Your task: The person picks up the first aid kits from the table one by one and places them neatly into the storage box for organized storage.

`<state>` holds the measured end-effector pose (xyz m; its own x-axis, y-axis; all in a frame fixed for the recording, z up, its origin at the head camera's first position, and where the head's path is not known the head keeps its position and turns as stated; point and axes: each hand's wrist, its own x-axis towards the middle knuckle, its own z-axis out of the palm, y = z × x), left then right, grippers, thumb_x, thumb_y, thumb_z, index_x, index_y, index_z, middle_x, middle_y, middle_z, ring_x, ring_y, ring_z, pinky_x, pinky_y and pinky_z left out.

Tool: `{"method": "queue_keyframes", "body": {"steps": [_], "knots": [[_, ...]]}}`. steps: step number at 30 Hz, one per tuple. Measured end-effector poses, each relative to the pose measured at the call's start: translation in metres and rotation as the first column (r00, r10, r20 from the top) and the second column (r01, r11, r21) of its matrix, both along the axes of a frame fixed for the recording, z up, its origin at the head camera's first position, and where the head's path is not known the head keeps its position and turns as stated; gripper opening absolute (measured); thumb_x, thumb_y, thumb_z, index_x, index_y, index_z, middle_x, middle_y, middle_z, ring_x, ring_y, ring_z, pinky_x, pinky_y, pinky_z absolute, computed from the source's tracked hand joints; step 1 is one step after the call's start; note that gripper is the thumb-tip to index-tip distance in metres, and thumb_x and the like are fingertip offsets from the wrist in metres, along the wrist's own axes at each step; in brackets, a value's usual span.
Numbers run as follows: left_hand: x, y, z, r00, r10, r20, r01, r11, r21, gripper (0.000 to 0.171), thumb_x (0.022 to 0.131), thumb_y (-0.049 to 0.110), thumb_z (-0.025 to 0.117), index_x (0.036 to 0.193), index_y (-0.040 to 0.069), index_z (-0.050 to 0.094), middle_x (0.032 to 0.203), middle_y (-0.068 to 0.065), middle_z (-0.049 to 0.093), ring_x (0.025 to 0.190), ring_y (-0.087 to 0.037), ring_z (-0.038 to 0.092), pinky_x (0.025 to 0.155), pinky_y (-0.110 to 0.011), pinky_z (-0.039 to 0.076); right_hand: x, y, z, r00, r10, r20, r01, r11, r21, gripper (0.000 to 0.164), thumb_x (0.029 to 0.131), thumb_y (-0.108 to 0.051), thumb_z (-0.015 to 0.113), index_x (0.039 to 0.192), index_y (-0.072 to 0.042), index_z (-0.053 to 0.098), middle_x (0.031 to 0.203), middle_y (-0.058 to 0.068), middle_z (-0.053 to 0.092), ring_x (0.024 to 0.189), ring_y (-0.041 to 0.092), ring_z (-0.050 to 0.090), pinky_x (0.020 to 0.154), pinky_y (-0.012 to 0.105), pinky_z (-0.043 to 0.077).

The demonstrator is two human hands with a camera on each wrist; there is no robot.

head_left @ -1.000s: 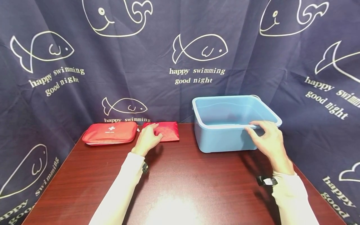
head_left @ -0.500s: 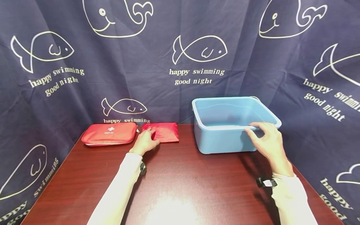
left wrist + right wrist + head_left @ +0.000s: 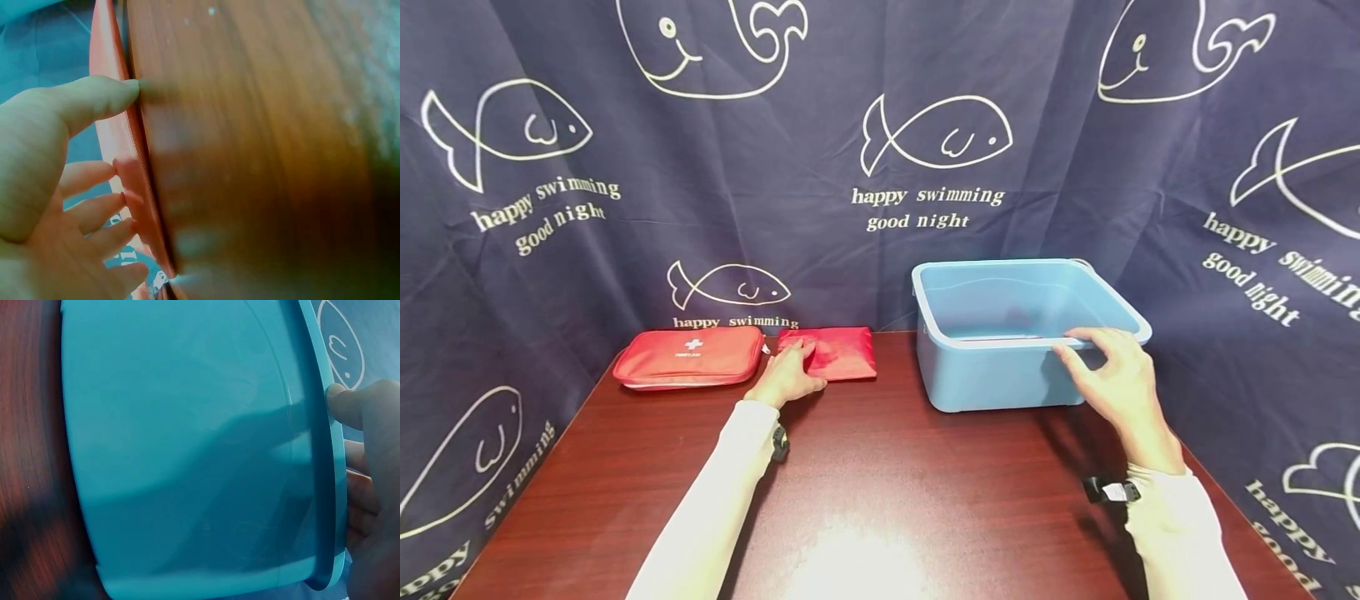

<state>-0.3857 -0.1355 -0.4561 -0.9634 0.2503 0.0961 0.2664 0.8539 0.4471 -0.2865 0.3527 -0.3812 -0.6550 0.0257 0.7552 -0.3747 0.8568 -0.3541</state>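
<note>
A flat red pouch lies on the table near the back. My left hand rests on its left part, fingers spread over the top and thumb at the near edge. The left wrist view shows the fingertips touching the pouch with the thumb against its lower edge. To the right stands a light blue plastic bin. My right hand holds its front rim near the right corner, thumb outside and fingers over the rim; in the right wrist view the fingers are partly hidden behind the rim.
A red zipped first-aid case with a white cross lies left of the pouch. Dark blue cloth printed with white fish hangs behind and at both sides of the brown table. Something faintly reddish shows inside the bin.
My left hand has come down onto the red pouch from just above it and has stayed there since half a second ago. My right hand keeps its place on the bin's rim.
</note>
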Motion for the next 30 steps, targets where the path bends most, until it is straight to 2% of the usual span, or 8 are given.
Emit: {"method": "queue_keyframes", "body": {"steps": [7,12,18,27,30], "knots": [[-0.005,0.0,-0.002,1.0,-0.002,0.016,0.002,1.0,0.018,0.08,0.084,0.032,0.078,0.151,-0.001,0.049,0.157,-0.024,0.046,0.139,-0.045,0.049,0.116,-0.052,0.038,-0.005,0.001,0.003,1.0,0.005,-0.004,-0.005,1.0,0.0,0.021,0.082,-0.022,0.085,0.1,-0.011,0.079,0.098,0.011,0.075,0.1,0.03,0.066,0.089,0.025,0.036],[-0.006,0.0,-0.002,1.0,0.013,0.016,-0.013,1.0,0.002,0.077,0.083,0.03,0.078,0.149,-0.001,0.052,0.153,-0.022,0.051,0.13,-0.045,0.058,0.111,-0.051,0.044,-0.01,0.002,0.003,1.0,0.011,-0.006,-0.011,1.0,0.004,0.023,0.082,-0.022,0.086,0.1,-0.01,0.079,0.098,0.012,0.074,0.099,0.031,0.066,0.089,0.026,0.036],[-0.006,0.0,-0.001,0.999,0.03,0.01,-0.03,0.999,-0.015,0.074,0.08,0.025,0.078,0.147,0.001,0.056,0.148,-0.024,0.055,0.121,-0.044,0.063,0.106,-0.05,0.048,-0.013,0.003,0.002,1.0,0.018,-0.003,-0.018,1.0,0.0,0.023,0.081,-0.022,0.086,0.1,-0.01,0.079,0.098,0.011,0.074,0.099,0.03,0.065,0.09,0.021,0.034],[-0.008,0.002,0.001,0.998,0.056,0.011,-0.055,0.996,-0.074,0.068,0.08,0.025,0.078,0.143,0.004,0.062,0.14,-0.022,0.063,0.11,-0.044,0.066,0.1,-0.051,0.051,-0.014,0.002,0.002,1.0,0.022,-0.008,-0.022,1.0,-0.007,0.023,0.081,-0.022,0.086,0.099,-0.01,0.079,0.097,0.01,0.074,0.098,0.029,0.065,0.09,0.016,0.032],[-0.007,0.002,0.001,0.999,0.045,0.004,-0.044,0.995,-0.091,0.067,0.08,0.023,0.078,0.142,0.004,0.062,0.135,-0.022,0.065,0.104,-0.044,0.067,0.097,-0.051,0.053,-0.015,0.002,0.002,1.0,0.025,-0.004,-0.025,1.0,-0.009,0.023,0.082,-0.022,0.086,0.099,-0.01,0.079,0.097,0.01,0.074,0.098,0.029,0.065,0.09,0.018,0.033]]}}
